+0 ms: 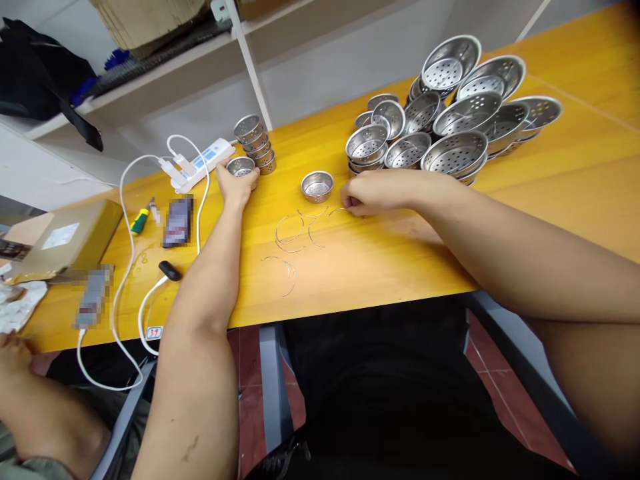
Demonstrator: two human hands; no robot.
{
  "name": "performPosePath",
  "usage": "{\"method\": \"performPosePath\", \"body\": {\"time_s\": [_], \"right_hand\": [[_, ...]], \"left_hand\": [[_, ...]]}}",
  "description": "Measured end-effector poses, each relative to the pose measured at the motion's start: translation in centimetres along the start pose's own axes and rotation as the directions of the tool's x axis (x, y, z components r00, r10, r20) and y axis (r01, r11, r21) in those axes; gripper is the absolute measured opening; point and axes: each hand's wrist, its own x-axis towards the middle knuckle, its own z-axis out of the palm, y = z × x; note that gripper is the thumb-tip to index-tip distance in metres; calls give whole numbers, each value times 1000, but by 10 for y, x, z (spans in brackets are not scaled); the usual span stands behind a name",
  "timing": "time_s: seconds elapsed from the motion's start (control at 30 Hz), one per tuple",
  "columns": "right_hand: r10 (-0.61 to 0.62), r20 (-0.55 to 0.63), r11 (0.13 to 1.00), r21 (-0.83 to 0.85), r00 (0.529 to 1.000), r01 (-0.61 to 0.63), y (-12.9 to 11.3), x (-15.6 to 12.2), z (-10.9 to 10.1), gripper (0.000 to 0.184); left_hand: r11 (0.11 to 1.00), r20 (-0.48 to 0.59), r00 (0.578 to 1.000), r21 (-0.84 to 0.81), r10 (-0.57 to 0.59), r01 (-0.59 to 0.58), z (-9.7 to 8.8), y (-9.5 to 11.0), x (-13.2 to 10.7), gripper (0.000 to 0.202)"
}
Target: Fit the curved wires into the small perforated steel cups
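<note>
My left hand [236, 187] is wrapped round a small perforated metal strainer basket [241, 167], right in front of a stack of similar strainer baskets [257, 143]. My right hand [367, 193] is closed in a pinch low over the table, and a thin curved wire [337, 211] runs up to its fingertips. Between the hands a single strainer basket [317, 187] stands upright on the table. Several more thin curved wires [291, 240] lie loose in front of it. Behind my right hand are piled strainer baskets [454, 153], some large, some small, several tilted.
On the yellow table [350, 267], a white power strip [203, 165] with cables lies left of the stack. Further left are a phone [179, 221], a green-yellow screwdriver [140, 221], a second phone [95, 293] and a cardboard box [70, 240]. Another person's hand [14, 357] shows at the left edge.
</note>
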Motion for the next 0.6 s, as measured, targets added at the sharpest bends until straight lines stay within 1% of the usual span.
{"method": "performPosePath", "body": {"time_s": [0.03,0.07,0.13,0.2,0.27,0.33,0.43,0.5,0.6], "right_hand": [[17,15,1000,3,1000,-17,-2,-2,-1,17],[29,33,1000,-1,999,-29,-4,-3,-1,17],[37,65,999,-21,997,-36,-8,-4,-1,17],[32,71,999,-43,997,-29,-11,-4,-1,18],[29,64,997,-73,998,-24,-16,-3,-2,17],[46,64,993,-115,997,-39,-22,-4,-4,16],[74,80,983,-172,994,-59,-30,-4,-7,9],[59,95,976,-216,994,-37,-32,-3,-8,7],[28,106,960,-280,994,2,-32,-2,-7,11]], "left_hand": [[997,-38,996,10,-82,82,1,3,-1,80],[992,-53,991,15,-123,124,1,7,-3,79],[988,-62,986,19,-153,155,1,16,-6,76],[990,-55,989,12,-140,141,1,24,-9,75],[994,-66,992,-2,-112,112,0,28,-11,78],[998,-85,994,-13,-65,65,-1,28,-11,82],[1000,-90,996,-15,8,-9,-2,27,-10,87],[999,-100,994,-13,43,-44,-4,27,-9,88],[996,-144,986,-7,88,-90,-5,34,-9,90]]}}
